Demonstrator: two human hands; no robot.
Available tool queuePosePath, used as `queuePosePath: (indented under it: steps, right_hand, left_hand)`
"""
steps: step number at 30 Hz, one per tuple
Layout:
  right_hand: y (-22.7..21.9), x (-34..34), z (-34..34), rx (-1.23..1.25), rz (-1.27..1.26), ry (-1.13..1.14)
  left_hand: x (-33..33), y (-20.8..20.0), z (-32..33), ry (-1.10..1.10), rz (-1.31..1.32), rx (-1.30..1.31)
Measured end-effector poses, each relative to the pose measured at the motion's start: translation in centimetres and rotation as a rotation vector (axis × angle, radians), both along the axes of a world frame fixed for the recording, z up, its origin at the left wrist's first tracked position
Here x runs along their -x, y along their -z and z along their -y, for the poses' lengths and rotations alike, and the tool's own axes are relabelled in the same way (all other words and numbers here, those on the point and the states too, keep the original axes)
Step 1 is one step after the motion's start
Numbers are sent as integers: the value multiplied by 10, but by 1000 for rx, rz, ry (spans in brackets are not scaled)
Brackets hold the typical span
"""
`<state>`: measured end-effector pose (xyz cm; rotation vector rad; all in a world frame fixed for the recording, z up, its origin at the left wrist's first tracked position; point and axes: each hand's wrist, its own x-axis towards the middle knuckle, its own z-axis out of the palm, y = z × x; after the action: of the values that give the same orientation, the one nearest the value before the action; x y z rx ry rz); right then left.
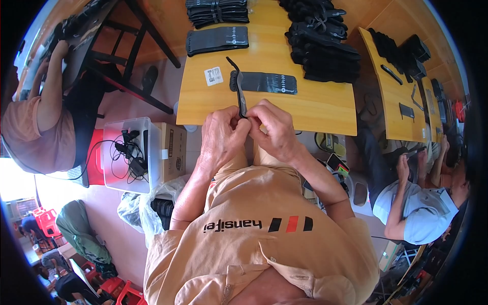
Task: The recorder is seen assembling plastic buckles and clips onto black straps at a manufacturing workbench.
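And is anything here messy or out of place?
Yes: the black cables in the clear bin, left of the wooden table, lie tangled; one seems to trail out. The white label sits slightly crooked. I see nothing spilled.

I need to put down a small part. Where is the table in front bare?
Bare wood shows on the table between the left stacks and right pile; front right, between that pile and the right hand; and front left, below the white label. The middle is crowded by the held strip and dark packet.
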<state>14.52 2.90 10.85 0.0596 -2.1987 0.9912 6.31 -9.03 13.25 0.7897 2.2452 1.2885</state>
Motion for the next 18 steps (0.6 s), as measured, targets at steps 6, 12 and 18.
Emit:
queuePosePath:
  steps: [6, 12, 18]
  right_hand:
    - [0, 5, 7, -133, -27, 26]
    - [5, 6, 10, -234, 24, 58]
    - [-3, 7, 7, -121, 31, 31]
  left_hand:
    - [-4, 2, 2, -65, -105, 4]
    - [-3, 12, 1, -101, -105, -26]
    - [3, 22, 4, -67, 93, -146]
